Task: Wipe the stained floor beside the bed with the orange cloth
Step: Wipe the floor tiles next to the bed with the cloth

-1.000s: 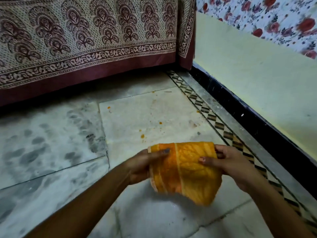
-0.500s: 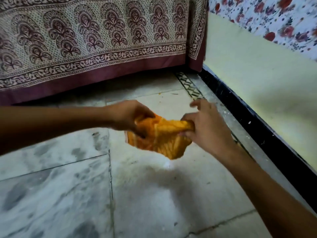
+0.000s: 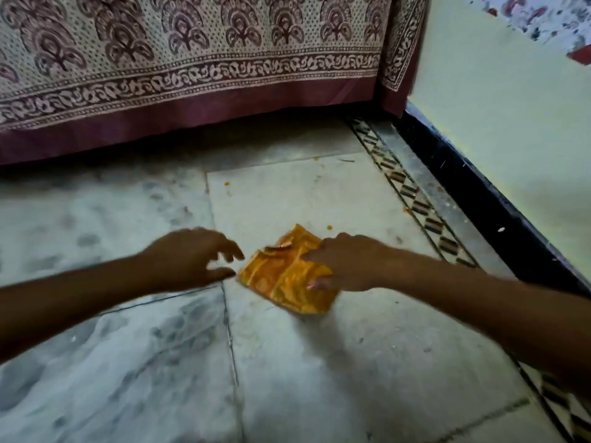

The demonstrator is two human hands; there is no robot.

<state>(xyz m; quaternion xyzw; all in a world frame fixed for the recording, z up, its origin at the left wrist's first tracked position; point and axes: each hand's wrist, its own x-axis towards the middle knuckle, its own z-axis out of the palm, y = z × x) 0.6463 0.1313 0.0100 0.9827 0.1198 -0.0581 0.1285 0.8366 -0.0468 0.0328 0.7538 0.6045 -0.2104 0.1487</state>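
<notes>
— Where is the cloth [image 3: 284, 279]?
— Down low at the floor [image 3: 319, 362], folded up, near the bed [image 3: 192, 75]. I cannot tell if it lies flat on the tiles.
— What does the right hand [image 3: 348, 263] do?
— It pinches the cloth's right edge.
— And the left hand [image 3: 192, 257]?
— Its fingers are spread wide. It holds nothing. Its thumb is just beside the cloth's left corner.
— Any spots [image 3: 329, 227]?
— Yes, small orange ones past the cloth.

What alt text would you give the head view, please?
A person's right hand grips a folded orange cloth low at the tiled floor; the left hand hovers open beside it. Orange stains dot the floor near a patterned bedspread.
</notes>
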